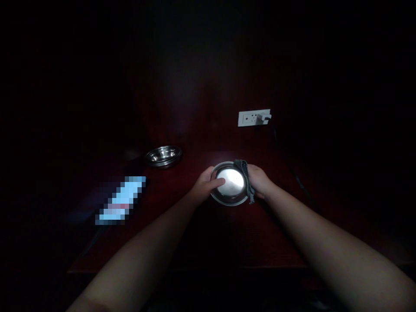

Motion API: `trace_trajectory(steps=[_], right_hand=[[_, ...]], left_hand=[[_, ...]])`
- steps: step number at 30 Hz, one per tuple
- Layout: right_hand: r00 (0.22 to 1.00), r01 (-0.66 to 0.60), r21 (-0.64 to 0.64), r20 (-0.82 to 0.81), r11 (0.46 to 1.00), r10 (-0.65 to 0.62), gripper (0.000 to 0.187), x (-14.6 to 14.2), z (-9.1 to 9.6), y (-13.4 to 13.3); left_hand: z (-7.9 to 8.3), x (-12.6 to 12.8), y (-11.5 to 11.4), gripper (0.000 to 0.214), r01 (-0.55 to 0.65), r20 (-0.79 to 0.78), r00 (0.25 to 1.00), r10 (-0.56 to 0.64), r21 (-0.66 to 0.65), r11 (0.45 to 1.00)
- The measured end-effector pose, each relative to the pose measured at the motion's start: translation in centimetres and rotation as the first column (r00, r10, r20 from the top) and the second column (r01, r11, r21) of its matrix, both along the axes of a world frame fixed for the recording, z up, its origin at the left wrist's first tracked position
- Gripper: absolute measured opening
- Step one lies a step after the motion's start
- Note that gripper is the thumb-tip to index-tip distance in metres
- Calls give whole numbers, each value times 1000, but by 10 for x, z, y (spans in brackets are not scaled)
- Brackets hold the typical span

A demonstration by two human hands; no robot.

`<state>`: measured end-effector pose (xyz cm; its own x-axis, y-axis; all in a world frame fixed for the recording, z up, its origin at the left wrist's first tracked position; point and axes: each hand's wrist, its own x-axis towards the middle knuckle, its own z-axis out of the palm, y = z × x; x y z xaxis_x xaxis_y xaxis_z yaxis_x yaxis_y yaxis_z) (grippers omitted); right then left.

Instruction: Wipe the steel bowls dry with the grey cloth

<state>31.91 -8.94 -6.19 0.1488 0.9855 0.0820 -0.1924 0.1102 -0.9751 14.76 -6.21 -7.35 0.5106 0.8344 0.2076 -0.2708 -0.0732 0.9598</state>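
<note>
Forearms [143, 249], cut off below, cross the desk's [175, 190] front edge, the left hand [205, 185] gripping a steel bowl [232, 186] over mid-desk, the right hand [259, 180], fingers mostly hidden, holding dark cloth [246, 177] to its rim, stacked bowls [163, 155] beyond near the dim back edge.

**White socket plate and lit screen stand out in the dark**

A dark red table [165, 188] meets a dim, reddish wall [208, 123]; the table's front edge shows as a thin line. On the wall, right of centre, is a white socket plate [246, 119], with a white plug [262, 117] in its right side. Below it, a thin dark cable [300, 184] runs down and to the right. On the left lies a lit screen [121, 203] at a slant, pale blue with a reddish band, its content blurred into blocks.
</note>
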Motion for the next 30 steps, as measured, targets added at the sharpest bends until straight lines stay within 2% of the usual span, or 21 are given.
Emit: trace_trajectory(steps=[2,5,9,12,18,24,30], right_hand=[[1000,1,65,-8,998,-1,38,0,-3,3],[995,98,133,-30,986,-95,40,1,-6,8],[968,238,166,-125,957,-219,41,2,-6,12],[948,296,159,-169,942,-270,39,1,-5,12],[967,236,105,-126,966,-222,40,0,-8,12],[982,167,13,-86,986,-166,30,0,-9,10],[994,105,-47,-29,993,-107,25,0,-5,5]], left_hand=[[-1,2,0,41,-80,-5,997,81,50,996],[-1,5,0,44,-167,5,986,167,48,985],[-2,7,-3,49,-121,-26,992,120,-36,992],[-1,6,-6,50,-74,-73,995,70,-57,996],[4,4,-10,55,-67,-59,996,63,-84,994],[6,3,-9,48,-92,-6,996,92,-82,992],[5,3,-7,43,-51,13,999,51,-51,997]])
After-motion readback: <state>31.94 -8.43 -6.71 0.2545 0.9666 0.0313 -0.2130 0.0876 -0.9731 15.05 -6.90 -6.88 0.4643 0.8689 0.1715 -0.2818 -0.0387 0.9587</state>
